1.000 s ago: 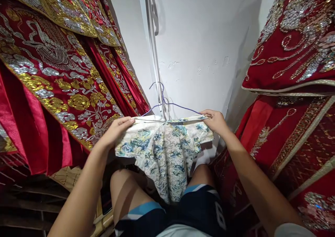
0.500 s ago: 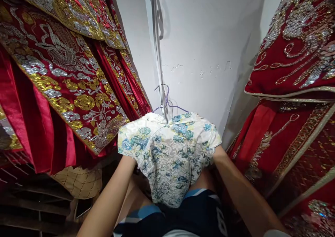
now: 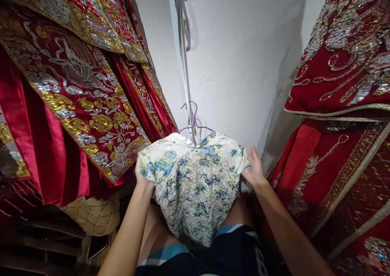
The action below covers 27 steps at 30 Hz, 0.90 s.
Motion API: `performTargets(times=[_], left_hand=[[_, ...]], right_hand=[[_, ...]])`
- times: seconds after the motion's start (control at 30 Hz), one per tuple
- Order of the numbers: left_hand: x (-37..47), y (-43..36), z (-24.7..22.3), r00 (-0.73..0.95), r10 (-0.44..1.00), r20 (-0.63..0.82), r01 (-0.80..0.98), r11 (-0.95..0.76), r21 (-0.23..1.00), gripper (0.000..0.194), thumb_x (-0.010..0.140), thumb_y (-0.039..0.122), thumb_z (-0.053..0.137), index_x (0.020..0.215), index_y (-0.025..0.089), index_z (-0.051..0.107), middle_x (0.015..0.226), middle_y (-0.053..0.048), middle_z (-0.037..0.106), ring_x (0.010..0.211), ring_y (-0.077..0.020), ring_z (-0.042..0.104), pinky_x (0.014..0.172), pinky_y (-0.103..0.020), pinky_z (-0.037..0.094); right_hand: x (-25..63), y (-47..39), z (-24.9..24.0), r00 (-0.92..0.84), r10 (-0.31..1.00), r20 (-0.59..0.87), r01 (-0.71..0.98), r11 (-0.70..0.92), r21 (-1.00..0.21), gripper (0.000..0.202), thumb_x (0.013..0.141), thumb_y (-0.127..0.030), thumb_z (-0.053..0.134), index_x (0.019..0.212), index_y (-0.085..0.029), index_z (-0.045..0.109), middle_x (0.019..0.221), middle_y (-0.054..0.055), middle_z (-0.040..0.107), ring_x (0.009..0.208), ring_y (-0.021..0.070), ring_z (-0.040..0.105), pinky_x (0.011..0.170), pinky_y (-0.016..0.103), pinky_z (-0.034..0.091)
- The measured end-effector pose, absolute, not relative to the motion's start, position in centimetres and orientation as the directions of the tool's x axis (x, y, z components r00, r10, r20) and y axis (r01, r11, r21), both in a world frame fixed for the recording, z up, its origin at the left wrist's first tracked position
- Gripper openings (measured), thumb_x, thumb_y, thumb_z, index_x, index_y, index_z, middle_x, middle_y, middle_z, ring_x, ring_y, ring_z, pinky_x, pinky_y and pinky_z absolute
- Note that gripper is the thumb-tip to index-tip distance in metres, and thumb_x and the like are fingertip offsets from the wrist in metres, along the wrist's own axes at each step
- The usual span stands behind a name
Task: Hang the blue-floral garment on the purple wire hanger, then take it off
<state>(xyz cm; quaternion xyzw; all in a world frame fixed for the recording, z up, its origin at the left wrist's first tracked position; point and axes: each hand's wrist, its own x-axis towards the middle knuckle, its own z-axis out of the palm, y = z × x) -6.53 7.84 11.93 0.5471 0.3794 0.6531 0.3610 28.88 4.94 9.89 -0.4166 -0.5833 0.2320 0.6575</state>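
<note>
A short-sleeved white blouse (image 3: pixel 195 186) with blue, green and yellow flowers hangs from a thin purple wire hanger (image 3: pixel 195 114) in front of me. Its small round button (image 3: pixel 196 149) sits at the neckline. My left hand (image 3: pixel 144 182) is at the sleeve on the left, its fingers mostly covered by the cloth. Beside the other sleeve, my right hand (image 3: pixel 255 169) shows its fingers stretched upward and apart; its inner side is at the sleeve's hem.
Red robes (image 3: pixel 76 101) with gold and silver embroidery hang on the left. Another beaded red garment (image 3: pixel 344 73) is on the right. A white metal rail (image 3: pixel 182 57) runs along the pale wall (image 3: pixel 237 40). A phone (image 3: pixel 98 245) lies low on the left.
My right hand has come out of the sleeve on the right and now shows beside it. My left hand has shifted slightly outward at its sleeve. The blouse's lower part has spread wider.
</note>
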Motion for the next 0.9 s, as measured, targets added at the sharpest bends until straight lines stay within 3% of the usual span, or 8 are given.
performTargets(times=[0.2, 0.3, 0.4, 0.47, 0.57, 0.63, 0.73, 0.9], left_hand=[[-5.5, 8.6, 17.1, -0.307, 0.858, 0.411, -0.241, -0.488, 0.839, 0.061, 0.087, 0.060, 0.055, 0.134, 0.023, 0.051, 0.125, -0.012, 0.066, 0.112, -0.0299, 0.066, 0.093, -0.044, 0.056], [-5.1, 8.3, 19.0, -0.248, 0.785, 0.567, 0.027, -0.580, 0.814, 0.074, 0.081, 0.052, 0.068, 0.144, 0.026, 0.039, 0.140, -0.013, 0.055, 0.126, -0.0315, 0.056, 0.103, -0.044, 0.049], [-5.0, 6.7, 19.2, -0.048, 0.643, 0.765, 0.490, -0.652, 0.579, 0.073, 0.083, 0.050, 0.067, 0.146, 0.027, 0.039, 0.155, -0.012, 0.037, 0.144, -0.0340, 0.033, 0.119, -0.050, 0.026], [-4.6, 5.4, 18.1, 0.192, 0.673, 0.714, 0.665, -0.624, 0.410, 0.069, 0.087, 0.053, 0.062, 0.148, 0.028, 0.039, 0.156, -0.012, 0.035, 0.146, -0.0361, 0.025, 0.120, -0.056, 0.018], [-3.1, 4.2, 14.8, 0.427, 0.753, 0.501, 0.693, -0.628, 0.353, 0.104, 0.076, 0.061, 0.072, 0.157, 0.028, 0.017, 0.156, -0.016, 0.032, 0.144, -0.0410, 0.028, 0.117, -0.059, 0.020], [-1.5, 3.8, 11.7, 0.405, 0.771, 0.491, 0.712, -0.603, 0.360, 0.127, 0.067, 0.062, 0.080, 0.159, 0.023, 0.002, 0.152, -0.022, 0.033, 0.142, -0.0440, 0.030, 0.116, -0.061, 0.021], [0.7, 3.4, 7.3, 0.373, 0.770, 0.517, 0.722, -0.591, 0.360, 0.128, 0.071, 0.053, 0.079, 0.159, 0.017, -0.007, 0.146, -0.026, 0.036, 0.140, -0.0443, 0.034, 0.115, -0.061, 0.025], [2.8, 2.7, 3.5, 0.205, 0.783, 0.587, 0.682, -0.544, 0.488, 0.120, 0.078, 0.046, 0.075, 0.159, 0.017, -0.009, 0.160, -0.026, 0.017, 0.151, -0.0429, 0.013, 0.121, -0.060, 0.018]], right_hand=[[30.2, 5.0, 12.9, 0.300, 0.899, 0.319, -0.288, 0.404, -0.868, 0.043, 0.068, -0.051, 0.081, 0.097, -0.021, 0.071, 0.092, 0.006, 0.076, 0.090, 0.0278, 0.073, 0.077, 0.038, 0.059], [30.4, 4.1, 13.8, 0.513, 0.806, 0.295, -0.333, 0.504, -0.797, 0.038, 0.065, -0.043, 0.082, 0.093, -0.020, 0.071, 0.090, 0.005, 0.075, 0.088, 0.0280, 0.072, 0.077, 0.039, 0.059], [30.5, 2.1, 13.6, 0.623, 0.717, 0.313, -0.270, 0.572, -0.774, 0.032, 0.071, -0.043, 0.073, 0.095, -0.022, 0.071, 0.094, 0.006, 0.074, 0.089, 0.0285, 0.072, 0.077, 0.041, 0.058], [30.0, 0.2, 13.1, 0.617, 0.706, 0.348, -0.193, 0.565, -0.803, 0.030, 0.076, -0.044, 0.067, 0.098, -0.024, 0.072, 0.092, 0.005, 0.074, 0.087, 0.0284, 0.071, 0.074, 0.039, 0.057], [28.1, -3.0, 12.8, 0.402, 0.834, 0.377, -0.172, 0.474, -0.864, 0.029, 0.079, -0.046, 0.063, 0.095, -0.023, 0.073, 0.077, 0.005, 0.071, 0.071, 0.0271, 0.068, 0.061, 0.035, 0.053], [26.5, -5.0, 13.0, 0.136, 0.924, 0.356, -0.151, 0.375, -0.915, 0.033, 0.082, -0.049, 0.060, 0.099, -0.024, 0.072, 0.074, 0.004, 0.069, 0.067, 0.0256, 0.065, 0.058, 0.034, 0.050], [24.5, -7.0, 13.4, -0.103, 0.943, 0.316, -0.028, 0.315, -0.949, 0.038, 0.088, -0.055, 0.055, 0.112, -0.028, 0.068, 0.080, 0.003, 0.068, 0.072, 0.0249, 0.062, 0.062, 0.033, 0.049], [22.8, -8.8, 13.3, -0.209, 0.895, 0.395, 0.042, 0.412, -0.910, 0.038, 0.097, -0.051, 0.047, 0.124, -0.029, 0.063, 0.088, 0.005, 0.065, 0.078, 0.0229, 0.059, 0.069, 0.032, 0.049]])
